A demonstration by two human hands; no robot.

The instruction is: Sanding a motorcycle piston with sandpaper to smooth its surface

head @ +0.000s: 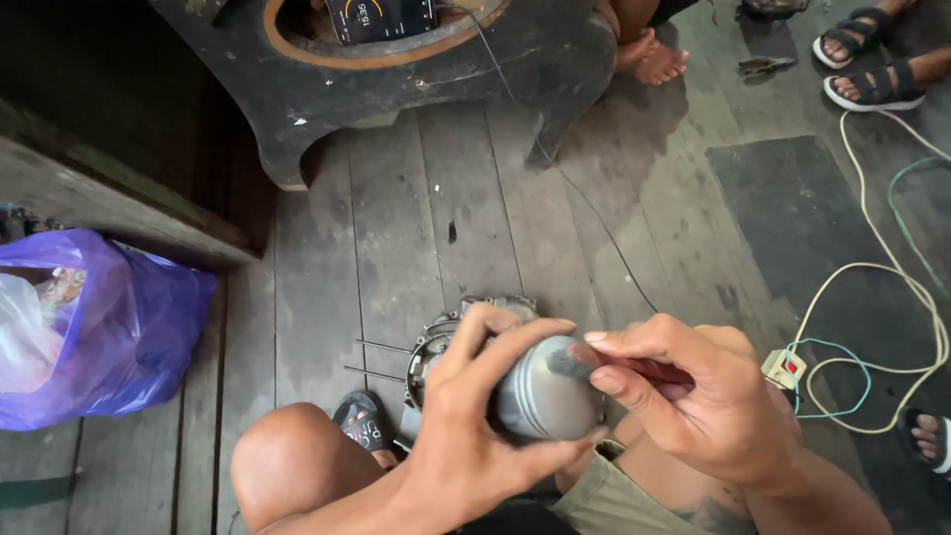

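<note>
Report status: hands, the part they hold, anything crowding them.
Left hand grips grey metal piston. Right hand presses red-handled brush to its crown. Round metal engine cover sits right behind.

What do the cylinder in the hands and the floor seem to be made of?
Cylinder: probably metal, likely aluminium; dull silver-grey with a soft sheen.
Floor: wood, worn and unpainted; grey planks with visible seams and grain.

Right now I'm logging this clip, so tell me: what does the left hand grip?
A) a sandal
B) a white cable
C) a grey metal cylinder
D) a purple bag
C: the left hand wraps around the grey metal cylinder, while the right hand presses a red-handled tool against it.
</note>
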